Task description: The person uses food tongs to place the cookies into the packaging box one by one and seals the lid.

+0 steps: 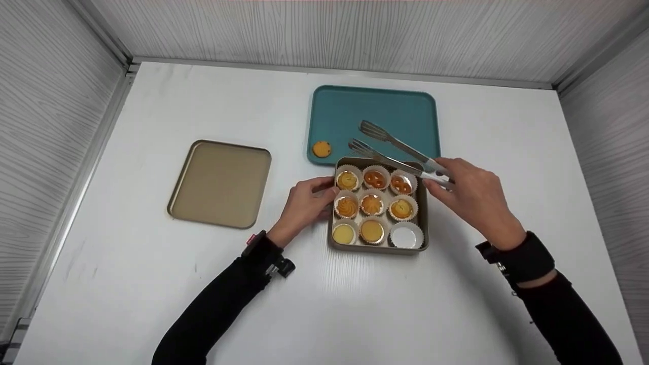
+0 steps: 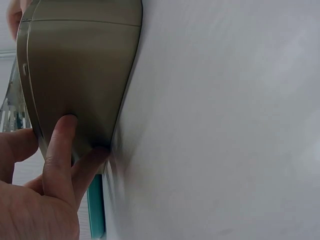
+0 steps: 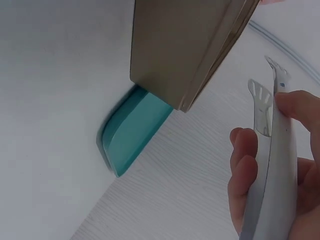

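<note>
A square gold tin [image 1: 377, 252] holds rows of cookies in white paper cups; the front-right cup [image 1: 406, 235] has no cookie in it. My left hand [image 1: 307, 205] holds the tin's left side, fingers against the outer wall and thumb at the rim, as the left wrist view also shows. With my right hand [image 1: 471, 195] I grip metal tongs [image 1: 400, 146] by their white handles. The tongs' slotted tips stand apart above the tin's back edge and the teal tray [image 1: 375, 109]. A round yellow cookie [image 1: 321, 149] lies in the tray's front-left corner.
To the left, a square gold lid [image 1: 220, 185] lies flat on the white table [image 1: 127, 263]. The teal tray sits directly behind the tin. Grey wood-grain panels [image 1: 329, 30] enclose the table at the back and both sides.
</note>
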{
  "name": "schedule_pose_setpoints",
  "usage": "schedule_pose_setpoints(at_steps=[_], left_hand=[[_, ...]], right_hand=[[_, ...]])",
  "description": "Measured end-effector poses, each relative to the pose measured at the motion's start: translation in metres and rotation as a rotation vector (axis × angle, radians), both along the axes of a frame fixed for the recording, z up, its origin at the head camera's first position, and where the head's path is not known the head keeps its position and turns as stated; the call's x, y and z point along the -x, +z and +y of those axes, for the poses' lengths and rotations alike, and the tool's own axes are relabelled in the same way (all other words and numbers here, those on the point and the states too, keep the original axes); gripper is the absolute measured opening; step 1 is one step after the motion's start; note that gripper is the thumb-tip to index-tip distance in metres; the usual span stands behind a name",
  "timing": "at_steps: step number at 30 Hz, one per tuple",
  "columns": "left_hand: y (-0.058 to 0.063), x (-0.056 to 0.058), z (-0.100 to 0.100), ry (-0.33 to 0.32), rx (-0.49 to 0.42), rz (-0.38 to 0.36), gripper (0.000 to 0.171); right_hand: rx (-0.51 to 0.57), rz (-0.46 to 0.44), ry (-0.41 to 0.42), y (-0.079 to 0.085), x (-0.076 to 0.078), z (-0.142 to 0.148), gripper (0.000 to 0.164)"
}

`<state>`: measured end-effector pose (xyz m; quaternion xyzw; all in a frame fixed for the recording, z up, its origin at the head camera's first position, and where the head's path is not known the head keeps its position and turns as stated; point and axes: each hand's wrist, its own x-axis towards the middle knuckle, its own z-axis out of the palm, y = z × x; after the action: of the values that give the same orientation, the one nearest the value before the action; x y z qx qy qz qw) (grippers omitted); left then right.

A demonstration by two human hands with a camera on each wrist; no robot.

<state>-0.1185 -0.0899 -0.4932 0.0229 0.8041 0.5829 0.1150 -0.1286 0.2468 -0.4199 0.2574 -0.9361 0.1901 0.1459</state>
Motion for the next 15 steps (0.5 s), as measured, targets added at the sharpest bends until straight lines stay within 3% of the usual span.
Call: schedule_pose_setpoints(at_steps=[4, 9, 15], left_hand=[[0.001, 0.000, 0.000, 0.007, 0.031, 0.015, 0.044], [0.001, -0.001, -0.001, 0.008, 0.041, 0.016, 0.043], [0.001, 0.000, 0.000, 0.002, 0.024, 0.001, 0.043]], right_hand=[[-0.089, -0.008, -0.008, 0.007, 0.020, -0.011, 0.039], [-0.199, -0.012, 0.038, 0.013, 0.041, -0.029, 0.038], [-0.290, -0.047, 0.093, 0.017, 0.057, -0.050, 0.040]])
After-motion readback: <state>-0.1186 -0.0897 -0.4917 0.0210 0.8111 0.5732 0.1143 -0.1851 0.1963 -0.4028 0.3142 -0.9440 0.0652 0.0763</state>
